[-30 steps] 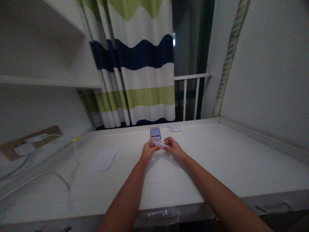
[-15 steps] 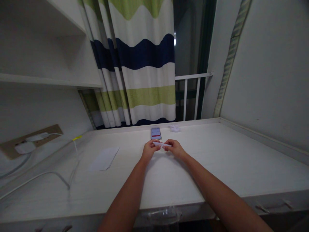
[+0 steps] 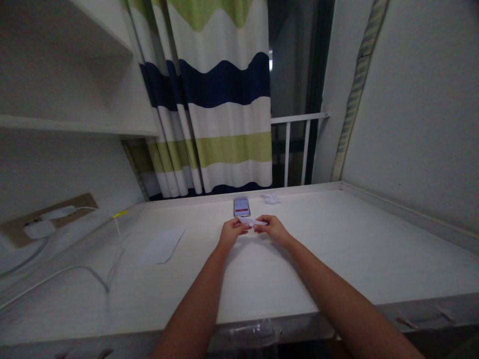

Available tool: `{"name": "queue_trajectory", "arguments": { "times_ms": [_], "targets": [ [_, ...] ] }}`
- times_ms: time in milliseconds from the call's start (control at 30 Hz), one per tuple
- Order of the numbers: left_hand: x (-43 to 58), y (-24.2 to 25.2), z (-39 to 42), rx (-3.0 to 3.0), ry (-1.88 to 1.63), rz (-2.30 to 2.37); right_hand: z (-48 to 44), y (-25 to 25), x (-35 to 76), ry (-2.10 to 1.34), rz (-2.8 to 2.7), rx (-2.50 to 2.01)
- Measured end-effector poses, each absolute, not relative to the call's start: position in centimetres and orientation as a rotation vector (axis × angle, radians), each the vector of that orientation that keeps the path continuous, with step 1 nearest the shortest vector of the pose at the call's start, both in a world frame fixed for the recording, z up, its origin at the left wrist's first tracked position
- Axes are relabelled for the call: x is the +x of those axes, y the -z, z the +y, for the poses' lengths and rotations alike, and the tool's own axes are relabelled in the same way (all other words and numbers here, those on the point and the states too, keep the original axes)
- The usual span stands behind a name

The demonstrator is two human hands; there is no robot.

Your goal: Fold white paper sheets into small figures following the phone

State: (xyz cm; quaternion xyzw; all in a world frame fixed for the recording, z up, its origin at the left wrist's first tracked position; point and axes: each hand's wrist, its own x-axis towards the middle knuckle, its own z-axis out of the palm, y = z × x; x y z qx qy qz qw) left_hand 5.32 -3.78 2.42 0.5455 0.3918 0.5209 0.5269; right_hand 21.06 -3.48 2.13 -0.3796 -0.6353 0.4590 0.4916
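Between my hands is a small folded piece of white paper (image 3: 251, 221), held up a little above the desk. My left hand (image 3: 232, 232) pinches its left end with thumb and fingers. At its right end, my right hand (image 3: 272, 229) grips it the same way, the fingertips of both hands close together. Just beyond the paper a phone (image 3: 241, 206) lies face up with its screen lit. Some crumpled white paper (image 3: 270, 199) rests near the back edge, right of the phone.
White paper sheets (image 3: 163, 246) lie on the left of the white desk (image 3: 269, 289). A white cable (image 3: 80, 267) runs along the left side from a socket board (image 3: 48, 219). A striped curtain (image 3: 232, 119) hangs behind, and a shelf (image 3: 75, 124) juts out at upper left.
The folded paper has tilted, so more of its flat face shows between my hands. Both hands have barely shifted. The phone, sheets and crumpled paper stay put.
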Motion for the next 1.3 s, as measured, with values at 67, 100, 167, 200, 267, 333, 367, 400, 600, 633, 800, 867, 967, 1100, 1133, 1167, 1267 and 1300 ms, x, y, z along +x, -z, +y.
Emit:
{"name": "queue_trajectory", "arguments": {
  "times_ms": [67,100,167,200,267,333,367,400,600,633,800,867,967,1100,1133,1167,1267,1300],
  "targets": [
    [5.3,-2.3,-3.7,1.307,-1.232,0.933,-3.4,-2.1,21.1,-1.119,-1.532,-0.932],
    [5.3,-2.3,-3.7,1.304,-1.229,0.932,-3.3,-2.0,21.2,-1.123,-1.528,-0.936],
    [5.4,-2.4,-3.8,1.294,-1.23,0.93,-3.2,-2.0,21.2,-1.134,-1.527,-0.932],
    [5.4,-2.5,-3.9,1.287,-1.232,0.929,-3.2,-2.0,21.2,-1.138,-1.529,-0.922],
    [5.4,-2.6,-4.0,1.272,-1.236,0.921,-3.3,-2.1,21.3,-1.142,-1.542,-0.891],
    [5.4,-2.6,-4.0,1.259,-1.239,0.906,-3.4,-2.2,21.3,-1.149,-1.551,-0.856],
    [5.4,-2.6,-4.0,1.254,-1.238,0.9,-3.5,-2.2,21.3,-1.158,-1.553,-0.844],
    [5.4,-2.6,-4.0,1.249,-1.238,0.893,-3.6,-2.3,21.3,-1.169,-1.552,-0.833],
    [5.4,-2.5,-4.1,1.212,-1.25,0.89,-4.4,-2.9,20.9,-1.21,-1.518,-0.826],
    [5.4,-2.5,-4.1,1.209,-1.247,0.898,-4.5,-3.0,20.8,-1.215,-1.505,-0.835],
    [5.7,-2.4,-4.2,1.231,-1.206,0.931,-4.3,-2.9,20.5,-1.125,-1.509,-0.891],
    [5.7,-2.3,-4.2,1.232,-1.202,0.952,-4.1,-2.7,20.6,-1.071,-1.542,-0.922],
    [5.7,-2.3,-4.2,1.242,-1.189,0.968,-3.9,-2.7,20.8,-1.068,-1.559,-0.927],
    [5.4,-2.3,-4.1,1.264,-1.16,0.946,-3.9,-2.8,21.0,-1.131,-1.558,-0.888],
    [5.4,-2.3,-4.1,1.265,-1.152,0.94,-3.9,-2.8,21.1,-1.144,-1.558,-0.877],
    [5.4,-2.3,-4.1,1.263,-1.148,0.935,-4.0,-2.8,21.1,-1.156,-1.551,-0.868],
    [5.5,-2.2,-4.0,1.219,-1.17,0.921,-4.0,-2.9,21.1,-1.185,-1.519,-0.863],
    [5.5,-2.2,-3.9,1.194,-1.187,0.912,-4.0,-2.9,21.0,-1.189,-1.511,-0.868]
  ]
}}
